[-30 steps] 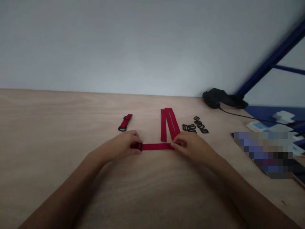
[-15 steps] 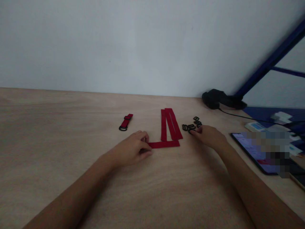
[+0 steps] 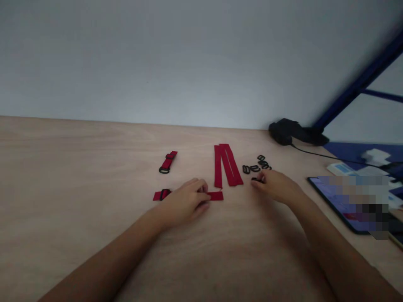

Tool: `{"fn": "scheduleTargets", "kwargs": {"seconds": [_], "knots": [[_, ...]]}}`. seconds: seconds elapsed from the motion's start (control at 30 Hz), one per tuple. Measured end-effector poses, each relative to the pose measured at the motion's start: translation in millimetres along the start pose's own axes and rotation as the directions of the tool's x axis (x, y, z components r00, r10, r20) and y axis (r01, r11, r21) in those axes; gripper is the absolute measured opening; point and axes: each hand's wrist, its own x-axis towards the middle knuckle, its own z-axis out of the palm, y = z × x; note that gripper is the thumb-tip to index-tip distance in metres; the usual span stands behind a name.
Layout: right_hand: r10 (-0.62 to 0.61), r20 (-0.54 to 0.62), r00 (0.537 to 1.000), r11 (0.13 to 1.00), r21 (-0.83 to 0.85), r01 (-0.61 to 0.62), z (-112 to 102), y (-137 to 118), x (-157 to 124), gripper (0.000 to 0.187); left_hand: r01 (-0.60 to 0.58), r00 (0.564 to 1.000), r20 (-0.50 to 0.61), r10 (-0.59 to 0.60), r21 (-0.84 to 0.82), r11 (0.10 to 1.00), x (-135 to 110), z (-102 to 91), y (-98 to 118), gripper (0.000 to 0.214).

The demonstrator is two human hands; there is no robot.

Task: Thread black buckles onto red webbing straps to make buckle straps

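Note:
My left hand [image 3: 189, 201] pinches a red webbing strap [image 3: 216, 196] that lies crosswise on the table. A black slider buckle [image 3: 164, 194] sits on the strap's left part, beyond my wrist side. In my right hand [image 3: 277, 185] a small black buckle piece [image 3: 256, 180] is held between thumb and fingers; its exact shape is mostly covered. Just behind that hand lie several loose black buckles and rings [image 3: 246, 169]. Further back, a short red strap [image 3: 169, 161] carries a slider and a black D-ring [image 3: 164, 170].
Several flat red strips [image 3: 218, 165] lie side by side beyond my hands. A tablet [image 3: 333, 205] is at the right, with papers [image 3: 338, 169] behind it. A black corded device [image 3: 296, 132] rests against the wall [image 3: 189, 63].
My left hand has shifted right along with the strap, whose slider end now shows. My right hand has drawn a black piece out of the pile toward me.

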Motion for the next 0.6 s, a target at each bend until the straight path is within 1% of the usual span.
{"fn": "scheduleTargets", "kwargs": {"seconds": [0.07,0.13,0.2,0.27,0.4,0.6], "knots": [[-0.076,-0.003,0.997,0.997,0.022,0.076,0.9,3.2,-0.2,0.021,0.031,0.999,0.017,-0.03,-0.026,0.999,0.3,-2.3,1.2,0.018],[-0.124,-0.022,0.992,0.991,0.049,0.125,1.6,5.9,-0.8,0.024,0.049,0.999,0.02,-0.049,-0.032,0.998,0.8,-4.6,2.9,0.018],[-0.121,-0.04,0.992,0.99,0.068,0.124,1.9,6.9,-1.7,0.029,0.044,0.999,0.016,-0.044,-0.021,0.999,1.0,-5.5,4.3,0.024],[-0.11,-0.031,0.993,0.991,0.08,0.112,1.4,6.3,-2.8,0.027,0.029,0.999,0.021,-0.028,-0.013,1.0,1.0,-4.9,5.3,0.029],[-0.144,0.034,0.989,0.978,0.155,0.138,-1.5,4.5,-5.1,0.013,0.043,0.998,0.042,-0.041,-0.052,0.998,0.8,-2.9,6.4,0.02],[-0.12,0.076,0.99,0.977,0.185,0.104,-4.8,1.8,-9.8,0.016,0.113,0.994,0.001,-0.113,-0.079,0.99,1.7,-2.4,8.4,0.011]]}}
